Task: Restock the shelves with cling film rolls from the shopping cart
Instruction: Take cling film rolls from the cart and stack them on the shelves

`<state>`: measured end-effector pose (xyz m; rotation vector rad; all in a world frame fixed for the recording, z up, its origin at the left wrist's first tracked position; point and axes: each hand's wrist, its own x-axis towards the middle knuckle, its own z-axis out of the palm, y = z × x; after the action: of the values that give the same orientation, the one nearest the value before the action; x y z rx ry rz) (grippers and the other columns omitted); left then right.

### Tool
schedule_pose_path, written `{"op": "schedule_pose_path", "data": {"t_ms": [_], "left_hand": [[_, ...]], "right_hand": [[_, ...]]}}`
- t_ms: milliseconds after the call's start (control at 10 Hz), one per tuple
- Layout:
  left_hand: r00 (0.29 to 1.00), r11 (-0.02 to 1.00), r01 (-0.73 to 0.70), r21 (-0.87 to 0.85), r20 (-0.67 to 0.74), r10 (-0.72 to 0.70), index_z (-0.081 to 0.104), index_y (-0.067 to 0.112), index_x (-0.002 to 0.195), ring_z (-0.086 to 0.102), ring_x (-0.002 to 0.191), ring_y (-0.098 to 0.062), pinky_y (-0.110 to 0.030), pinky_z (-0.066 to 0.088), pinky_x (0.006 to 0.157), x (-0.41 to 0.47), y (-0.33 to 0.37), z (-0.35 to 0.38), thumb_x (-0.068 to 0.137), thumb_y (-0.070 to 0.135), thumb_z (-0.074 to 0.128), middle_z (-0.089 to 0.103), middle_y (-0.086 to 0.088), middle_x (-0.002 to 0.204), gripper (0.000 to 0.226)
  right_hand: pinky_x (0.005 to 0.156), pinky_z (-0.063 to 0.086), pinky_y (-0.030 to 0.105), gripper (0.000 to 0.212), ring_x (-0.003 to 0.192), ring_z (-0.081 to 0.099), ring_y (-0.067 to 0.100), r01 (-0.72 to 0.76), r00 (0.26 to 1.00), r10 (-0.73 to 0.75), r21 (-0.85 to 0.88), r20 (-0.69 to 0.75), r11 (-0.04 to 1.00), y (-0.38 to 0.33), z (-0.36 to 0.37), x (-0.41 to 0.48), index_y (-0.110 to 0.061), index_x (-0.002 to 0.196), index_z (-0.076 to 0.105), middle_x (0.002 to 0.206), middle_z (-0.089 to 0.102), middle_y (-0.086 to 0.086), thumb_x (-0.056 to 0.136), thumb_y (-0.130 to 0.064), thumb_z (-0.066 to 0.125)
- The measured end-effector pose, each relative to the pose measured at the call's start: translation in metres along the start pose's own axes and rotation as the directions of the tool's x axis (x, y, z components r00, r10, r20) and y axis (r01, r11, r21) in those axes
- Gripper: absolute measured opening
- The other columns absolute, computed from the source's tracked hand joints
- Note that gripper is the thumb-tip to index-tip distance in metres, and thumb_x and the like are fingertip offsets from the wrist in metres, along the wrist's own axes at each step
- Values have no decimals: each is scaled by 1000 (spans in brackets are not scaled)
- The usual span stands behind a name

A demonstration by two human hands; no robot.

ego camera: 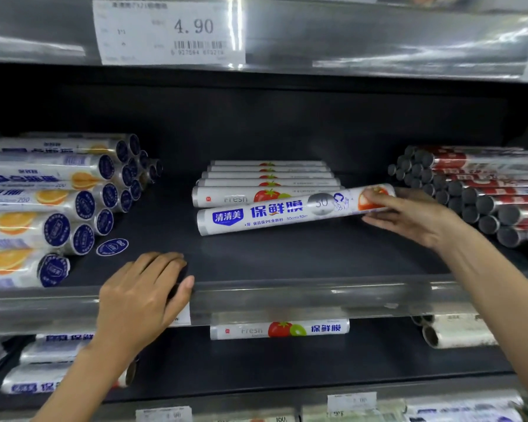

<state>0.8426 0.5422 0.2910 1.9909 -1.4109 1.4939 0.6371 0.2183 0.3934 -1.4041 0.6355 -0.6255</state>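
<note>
A white cling film roll (275,212) with blue lettering lies on the dark middle shelf (256,257), slightly askew in front of a flat row of several matching rolls (265,181). My right hand (409,217) grips the roll's right end, thumb on top and fingers beneath. My left hand (144,293) rests on the shelf's clear front lip (302,296), fingers curled over the edge. The shopping cart is out of view.
Orange-printed rolls (49,208) are stacked at the shelf's left, red rolls with dark end caps (476,193) at the right. A price tag reading 4.90 (168,30) hangs on the shelf above. More rolls (279,329) lie on the lower shelf.
</note>
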Motion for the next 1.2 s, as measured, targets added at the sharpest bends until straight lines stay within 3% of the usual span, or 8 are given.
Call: {"op": "schedule_pose_path", "data": {"t_ms": [100, 200, 400, 500, 600, 800, 1000, 1200], "left_hand": [[1000, 1000, -2, -2, 2, 2, 70, 3, 79, 68, 75, -29, -30, 38, 63, 1, 0, -1, 98, 29, 38, 71, -9, 87, 45], [1000, 1000, -3, 1, 4, 3, 71, 3, 80, 68, 75, -28, -30, 38, 63, 0, 0, 0, 99, 29, 37, 71, -9, 87, 47], [1000, 1000, 2, -10, 5, -2, 71, 4, 80, 68, 75, -27, -31, 43, 60, -1, 0, 0, 99, 30, 36, 72, -7, 88, 47], [1000, 1000, 0, -8, 7, 0, 71, 4, 81, 68, 75, -27, -31, 42, 61, -1, 0, 1, 99, 30, 37, 72, -7, 88, 47], [1000, 1000, 1, -4, 3, -1, 71, 4, 80, 67, 75, -26, -30, 41, 61, -1, 0, 1, 99, 30, 36, 72, -7, 88, 46], [1000, 1000, 8, -4, 7, -8, 71, 4, 81, 68, 75, -27, -30, 42, 61, -1, 1, 1, 99, 30, 36, 72, -8, 88, 47], [1000, 1000, 10, -7, 7, -10, 71, 4, 79, 68, 74, -27, -30, 40, 61, 0, 1, -1, 98, 29, 36, 72, -8, 87, 46], [1000, 1000, 11, -13, -3, -11, 70, 4, 79, 68, 74, -26, -31, 43, 57, 0, 2, -2, 97, 28, 38, 72, -7, 86, 44]], "right_hand": [[84, 49, 22, 35, 90, 63, 11, 151, 988, -127, -451, 84, 879, -2, -8, 12, -13, 99, 67, 95, 69, 3, 66, -8, 78], [72, 45, 10, 41, 92, 61, 15, 273, 962, -211, -635, 174, 723, 5, 1, 24, -10, 94, 66, 94, 67, 3, 59, 3, 84], [76, 44, 4, 40, 102, 59, 11, 309, 949, -182, -647, 257, 697, 11, -1, 38, -17, 113, 63, 109, 64, -2, 75, -21, 77], [88, 46, 21, 25, 103, 60, 12, 286, 950, -112, -668, 291, 687, 11, -7, 40, -22, 108, 66, 109, 67, 0, 85, -31, 64], [86, 47, 16, 25, 100, 61, 13, 319, 941, -131, -691, 312, 648, 9, -10, 42, -17, 107, 67, 107, 68, 4, 83, -22, 68], [95, 49, 38, 26, 102, 60, 22, 433, 901, -225, -746, 371, 506, 13, -14, 46, -21, 99, 67, 105, 59, 2, 75, -17, 77], [77, 40, 21, 39, 87, 56, 15, 473, 832, -462, -828, 307, 302, 23, 12, 60, -9, 104, 69, 102, 58, 3, 68, -16, 83], [68, 38, 13, 39, 82, 53, 12, 476, 826, -474, -827, 304, 299, 22, 15, 66, -10, 97, 67, 97, 56, 1, 63, -15, 86]]}}
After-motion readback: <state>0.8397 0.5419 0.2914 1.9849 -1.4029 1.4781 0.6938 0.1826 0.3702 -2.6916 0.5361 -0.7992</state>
